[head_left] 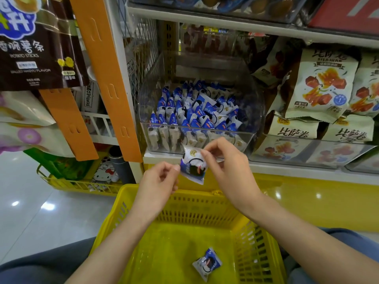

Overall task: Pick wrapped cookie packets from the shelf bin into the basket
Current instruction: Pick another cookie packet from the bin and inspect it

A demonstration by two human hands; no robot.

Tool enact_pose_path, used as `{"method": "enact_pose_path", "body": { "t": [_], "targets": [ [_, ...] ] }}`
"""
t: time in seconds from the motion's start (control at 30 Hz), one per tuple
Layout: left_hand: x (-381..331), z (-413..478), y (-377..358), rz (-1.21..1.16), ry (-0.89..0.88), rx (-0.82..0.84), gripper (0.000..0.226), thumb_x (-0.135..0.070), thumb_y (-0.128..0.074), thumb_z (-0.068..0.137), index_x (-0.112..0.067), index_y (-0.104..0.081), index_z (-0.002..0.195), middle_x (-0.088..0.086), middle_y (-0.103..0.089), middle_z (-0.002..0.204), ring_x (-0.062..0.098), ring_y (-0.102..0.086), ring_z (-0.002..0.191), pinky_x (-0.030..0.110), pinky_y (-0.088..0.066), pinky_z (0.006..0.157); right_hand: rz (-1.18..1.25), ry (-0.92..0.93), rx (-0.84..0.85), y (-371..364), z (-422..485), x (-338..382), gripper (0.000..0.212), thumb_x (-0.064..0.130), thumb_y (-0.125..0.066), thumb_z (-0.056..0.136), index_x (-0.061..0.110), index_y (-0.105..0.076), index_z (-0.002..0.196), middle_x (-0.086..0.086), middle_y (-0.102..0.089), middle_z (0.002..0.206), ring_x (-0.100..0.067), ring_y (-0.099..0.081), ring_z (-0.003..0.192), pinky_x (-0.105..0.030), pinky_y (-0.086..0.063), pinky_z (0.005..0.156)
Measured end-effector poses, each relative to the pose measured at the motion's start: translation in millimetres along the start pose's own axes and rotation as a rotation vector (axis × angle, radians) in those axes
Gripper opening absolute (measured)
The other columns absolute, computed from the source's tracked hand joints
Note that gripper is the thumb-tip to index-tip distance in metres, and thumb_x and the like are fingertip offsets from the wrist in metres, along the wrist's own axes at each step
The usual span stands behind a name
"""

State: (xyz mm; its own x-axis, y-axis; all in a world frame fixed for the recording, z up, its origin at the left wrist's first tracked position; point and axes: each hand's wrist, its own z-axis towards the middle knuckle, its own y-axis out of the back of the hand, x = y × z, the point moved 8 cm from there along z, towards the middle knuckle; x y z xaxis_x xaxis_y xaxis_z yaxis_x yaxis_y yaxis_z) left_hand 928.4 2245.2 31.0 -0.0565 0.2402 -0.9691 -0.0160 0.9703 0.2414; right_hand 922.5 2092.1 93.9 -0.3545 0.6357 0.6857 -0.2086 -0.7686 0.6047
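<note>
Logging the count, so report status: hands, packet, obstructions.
Hands: left hand and right hand both pinch one cookie packet above far rim of basket. A second packet lies inside. Nothing in the way.

We see a blue-and-white foil cookie packet (pixel 192 168) printed with a black biscuit, and a matching second packet (pixel 207 264) against our bright yellow slotted plastic basket (pixel 194 208). The clear plastic shelf bin (pixel 249 111) shows blue-and-white rows. Cream snack bags (pixel 320 85) carry red-orange prints.

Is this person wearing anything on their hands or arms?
No. The left hand and right hand are bare, with no gloves or visible rings, and both forearms show no sleeves, watch or bracelet as far as they are in view.
</note>
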Motion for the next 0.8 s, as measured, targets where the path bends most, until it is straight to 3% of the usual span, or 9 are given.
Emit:
{"method": "enact_pose_path", "body": {
  "t": [0.07,0.13,0.23,0.33,0.4,0.5,0.63,0.73,0.8],
  "targets": [
    [9.3,-1.7,-7.8,-0.245,0.187,0.075,0.041,-0.034,-0.033,0.098,-0.011,-0.063,0.083,0.005,-0.064,0.069,0.016,-0.06,0.059,0.021,-0.051,0.055,0.028,0.063,0.034,-1.8,-0.3,6.1,0.006,0.021,-0.056,0.091,0.016,-0.059,0.09,0.007,-0.058,0.088,-0.003,-0.055,0.084,-0.015,-0.047,0.073],
    [12.3,-3.2,-13.2,-0.438,0.289,0.127,0.048,-0.042,-0.028,0.097,-0.01,-0.064,0.091,0.006,-0.07,0.075,0.016,-0.065,0.064,0.026,-0.054,0.06,-0.032,0.181,0.115,-10.6,-5.1,16.4,0.007,0.018,-0.059,0.089,0.011,-0.061,0.088,0.0,-0.059,0.093,-0.009,-0.056,0.089,-0.022,-0.046,0.079],
    [6.8,-3.7,-13.3,-0.577,0.249,0.151,0.037,-0.036,-0.042,0.094,-0.009,-0.067,0.099,0.008,-0.072,0.087,0.017,-0.067,0.076,0.028,-0.056,0.068,-0.197,0.361,0.197,-23.8,-14.5,31.2,0.011,0.018,-0.061,0.086,0.007,-0.065,0.084,-0.006,-0.061,0.095,-0.023,-0.057,0.093,-0.034,-0.046,0.075],
    [5.0,-3.0,-6.9,-0.528,0.179,0.094,0.025,-0.021,-0.05,0.093,-0.006,-0.067,0.102,0.004,-0.072,0.088,0.013,-0.067,0.08,0.025,-0.055,0.069,-0.268,0.459,0.252,-30.3,-17.8,38.2,0.023,0.029,-0.057,0.088,0.008,-0.066,0.084,-0.006,-0.062,0.096,-0.023,-0.057,0.092,-0.039,-0.051,0.065],
    [6.1,-1.8,-3.1,-0.488,0.166,0.047,0.023,-0.019,-0.049,0.094,-0.009,-0.066,0.106,0.003,-0.073,0.091,0.012,-0.066,0.081,0.029,-0.054,0.075,-0.186,0.363,0.245,-29.5,-14.6,33.8,0.029,0.034,-0.048,0.091,0.01,-0.064,0.089,-0.003,-0.059,0.095,-0.017,-0.055,0.091,-0.035,-0.049,0.072],
    [5.4,-0.4,-1.6,-0.479,0.166,0.022,0.024,-0.021,-0.047,0.095,-0.013,-0.065,0.108,0.005,-0.073,0.096,0.017,-0.067,0.089,0.032,-0.052,0.079,0.052,-0.011,0.144,-21.8,-5.5,7.6,0.018,0.035,-0.044,0.094,0.019,-0.051,0.101,0.008,-0.056,0.093,0.001,-0.052,0.084,-0.016,-0.043,0.074],
    [-1.3,-2.8,-10.2,-0.425,0.109,0.108,0.021,-0.023,-0.048,0.094,-0.018,-0.067,0.101,0.002,-0.073,0.095,0.015,-0.068,0.089,0.028,-0.053,0.079,0.601,-0.487,0.313,-45.2,-11.0,-22.8,0.018,0.028,-0.042,0.096,0.017,-0.054,0.104,0.005,-0.066,0.092,-0.001,-0.064,0.071,-0.017,-0.052,0.062],
    [-7.5,-3.4,-3.7,-0.222,-0.03,0.017,0.013,-0.02,-0.054,0.091,-0.024,-0.06,0.102,-0.005,-0.068,0.095,0.008,-0.063,0.088,0.013,-0.049,0.071,0.709,-0.533,0.36,-50.9,-15.1,-21.7,0.022,0.021,-0.045,0.096,0.01,-0.059,0.11,-0.004,-0.07,0.094,-0.005,-0.067,0.073,-0.019,-0.054,0.061],
    [-15.4,-5.1,3.2,-0.038,-0.158,-0.075,0.021,-0.02,-0.061,0.086,-0.025,-0.053,0.105,-0.008,-0.059,0.1,0.005,-0.056,0.092,0.013,-0.046,0.074,0.73,-0.541,0.312,-48.4,-14.9,-24.6,0.024,0.02,-0.047,0.095,0.009,-0.058,0.114,-0.009,-0.07,0.1,-0.008,-0.066,0.075,-0.022,-0.056,0.064]
  ]
}}
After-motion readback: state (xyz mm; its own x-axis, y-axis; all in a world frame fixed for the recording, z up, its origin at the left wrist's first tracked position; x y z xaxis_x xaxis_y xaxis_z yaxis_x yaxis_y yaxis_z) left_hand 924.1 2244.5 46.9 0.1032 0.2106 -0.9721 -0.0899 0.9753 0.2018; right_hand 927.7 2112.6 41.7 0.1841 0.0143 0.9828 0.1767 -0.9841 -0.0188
